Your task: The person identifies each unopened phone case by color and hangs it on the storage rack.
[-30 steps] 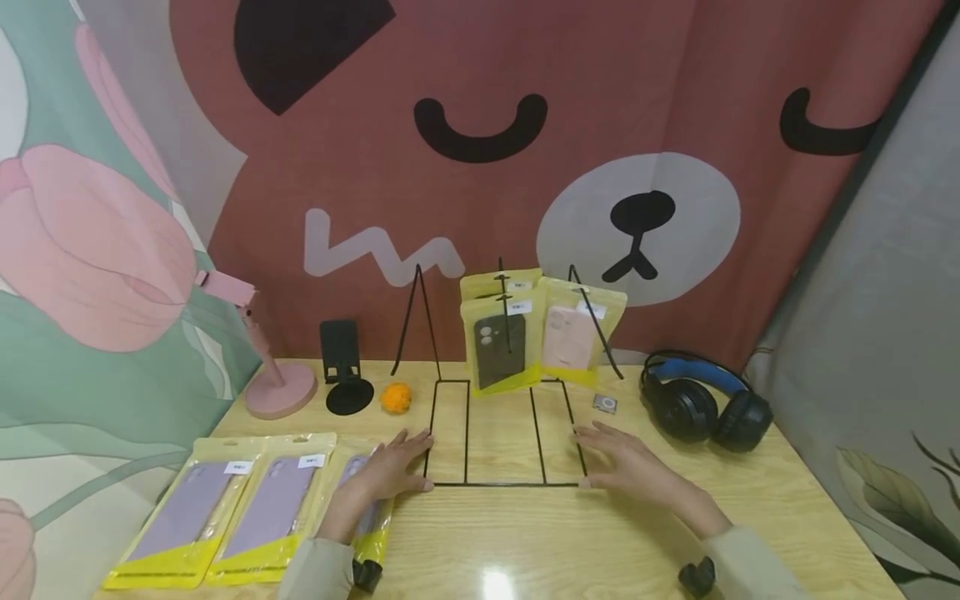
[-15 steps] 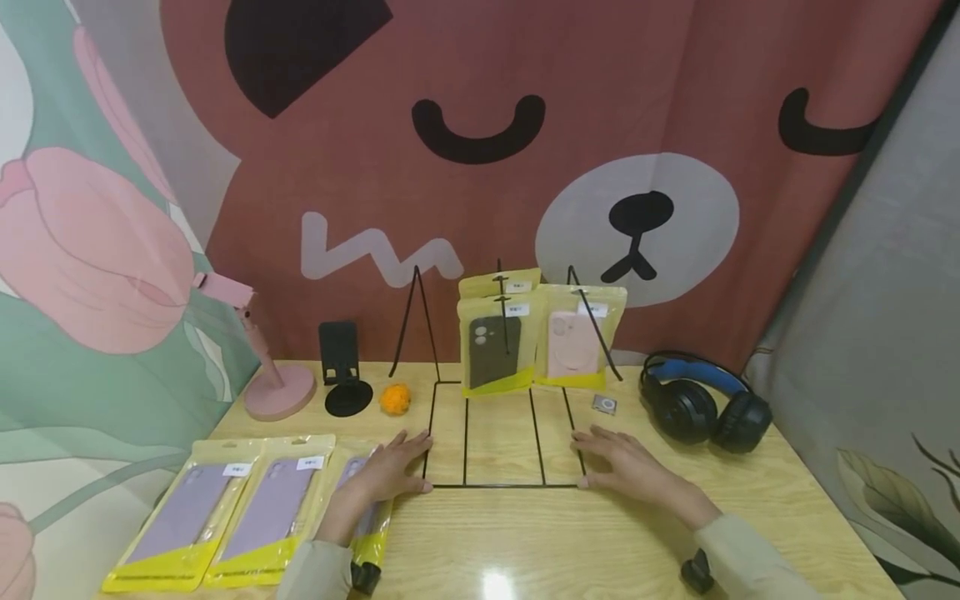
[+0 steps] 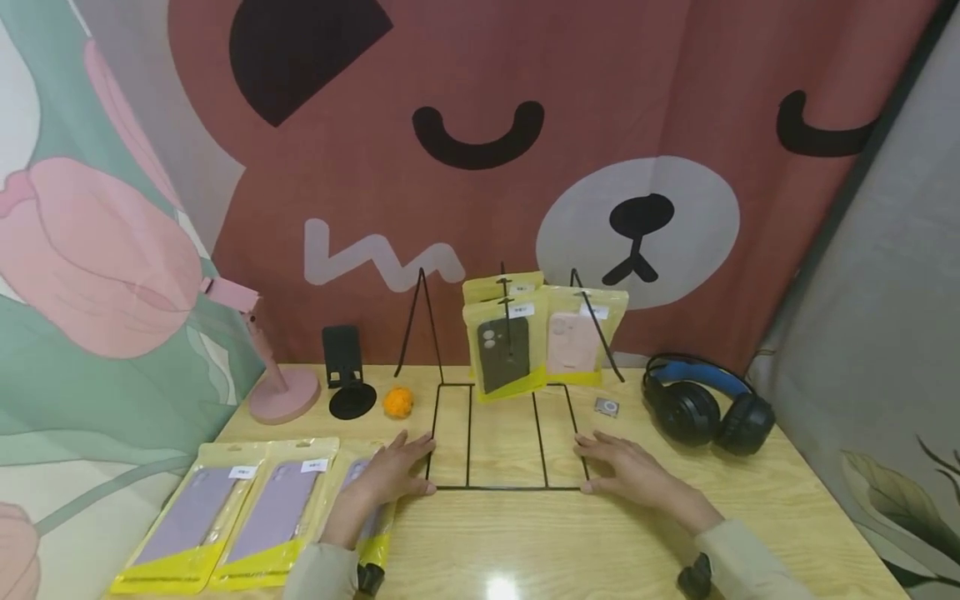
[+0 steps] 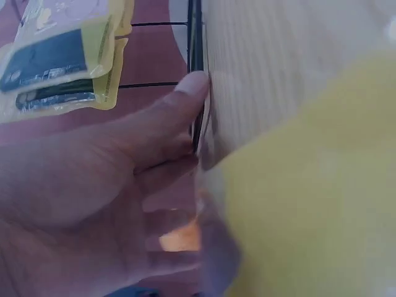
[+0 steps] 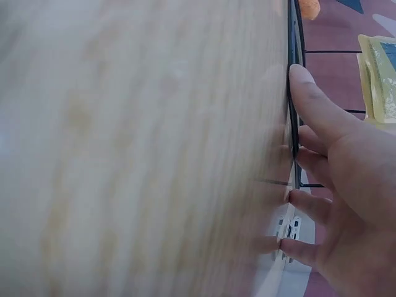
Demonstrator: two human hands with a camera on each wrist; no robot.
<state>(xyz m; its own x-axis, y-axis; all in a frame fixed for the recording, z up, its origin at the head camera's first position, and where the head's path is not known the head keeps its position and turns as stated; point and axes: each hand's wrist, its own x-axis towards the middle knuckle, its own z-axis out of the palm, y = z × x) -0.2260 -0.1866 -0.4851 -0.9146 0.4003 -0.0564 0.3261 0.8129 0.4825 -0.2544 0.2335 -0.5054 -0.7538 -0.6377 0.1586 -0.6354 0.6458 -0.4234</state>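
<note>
The left hand (image 3: pixel 390 477) covers much of a third pouch (image 3: pixel 372 533); both wrist views blur the wooden surface (image 5: pixel 136 148) close up.

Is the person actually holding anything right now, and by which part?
Nothing is gripped. Both hands lie flat on the table, the left hand and right hand touching the left and right front corners of the black wire rack, fingers straight.

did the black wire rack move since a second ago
No. The black wire rack keeps its front rail just as far from the headphones and orange ball; only the camera shifted slightly.
</note>
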